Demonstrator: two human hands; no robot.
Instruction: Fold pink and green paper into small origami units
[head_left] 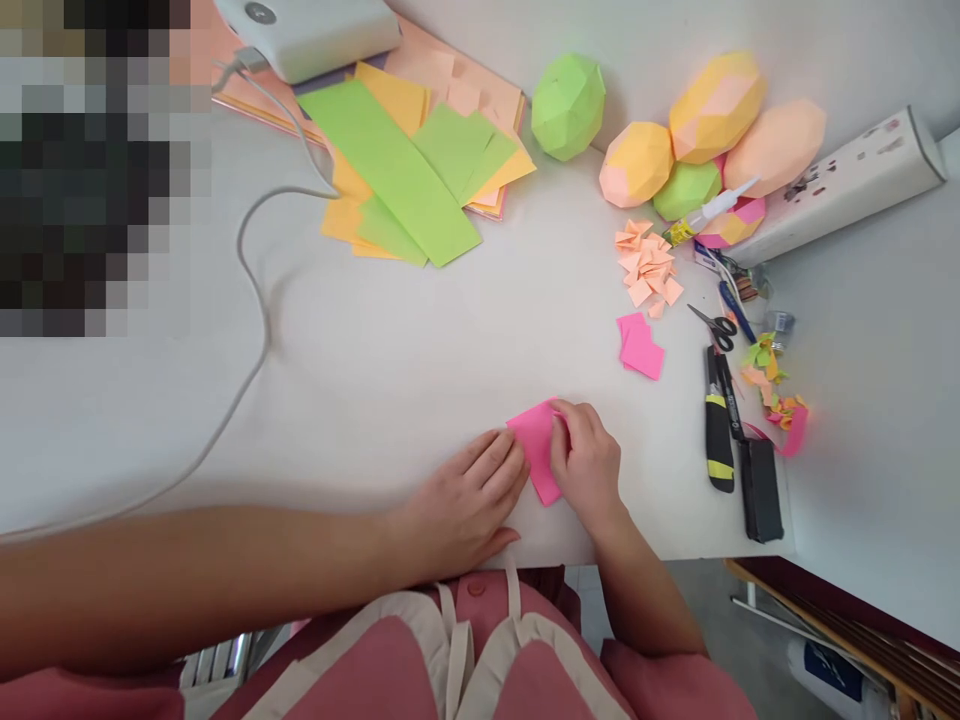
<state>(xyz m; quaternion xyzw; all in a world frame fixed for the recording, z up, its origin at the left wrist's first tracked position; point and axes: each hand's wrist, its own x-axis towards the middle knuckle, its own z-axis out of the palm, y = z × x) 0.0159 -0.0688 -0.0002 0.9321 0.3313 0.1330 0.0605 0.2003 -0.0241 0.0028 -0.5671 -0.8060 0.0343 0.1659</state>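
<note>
A folded piece of pink paper [541,450] lies on the white table near its front edge, between my two hands. My left hand [472,490] rests on the table with its fingers stretched out flat, the fingertips on the paper's left edge. At the right edge of the paper, my right hand [589,465] has its fingers curled in a pinch on it, hiding part of that edge. Close by, to the upper right, are several small pink paper pieces [641,348]. Above them sits a pile of small peach paper pieces [646,262].
Faceted paper shapes, one a green ball [568,107], stand at the back. Green strips [390,170] and orange sheets lie back left, beside a white device [315,35] with a cable [251,270]. To the right are scissors [716,325], a utility knife [718,440] and a black case [761,490].
</note>
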